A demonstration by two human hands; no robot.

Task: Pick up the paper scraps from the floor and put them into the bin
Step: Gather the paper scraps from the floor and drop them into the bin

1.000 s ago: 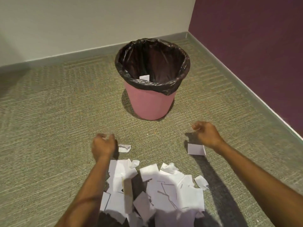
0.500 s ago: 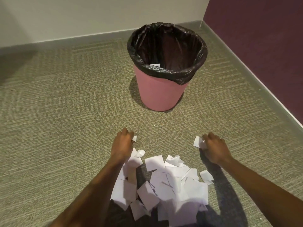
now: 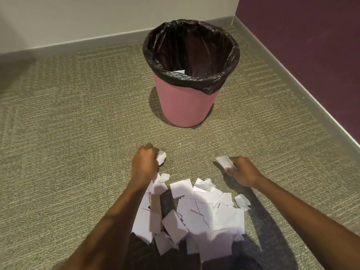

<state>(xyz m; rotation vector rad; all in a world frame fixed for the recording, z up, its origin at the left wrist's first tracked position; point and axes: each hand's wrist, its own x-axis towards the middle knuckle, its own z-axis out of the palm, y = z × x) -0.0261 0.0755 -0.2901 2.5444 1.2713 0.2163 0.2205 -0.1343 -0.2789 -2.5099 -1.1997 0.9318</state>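
My left hand (image 3: 145, 166) grips a crumpled scrap (image 3: 161, 156); my right hand (image 3: 243, 172) pinches a flat scrap (image 3: 224, 161), both short of the pink bin (image 3: 185, 106).

I count one bin (image 3: 185, 106) at 12 o'clock, one black liner (image 3: 194, 45), one scrap inside (image 3: 179, 72). Two hands: left hand (image 3: 145, 166) grips one crumpled scrap (image 3: 161, 157), right hand (image 3: 244, 172) one flat scrap (image 3: 224, 161). One pile (image 3: 196, 213) at 6 o'clock; pieces overlap, well over a dozen, exact count beyond me.

Reads moderately bright and warm under soft overhead light. Throws a soft-edged shadow from the bin (image 3: 185, 106) toward its 8 o'clock and darker bands across the paper scraps (image 3: 204, 215) at 6 o'clock. Dims the floor (image 3: 19, 75) at 10 o'clock. Slightly bleaches the paper. Bows the skirting (image 3: 292, 78) at 3 o'clock; stays mostly sharp.
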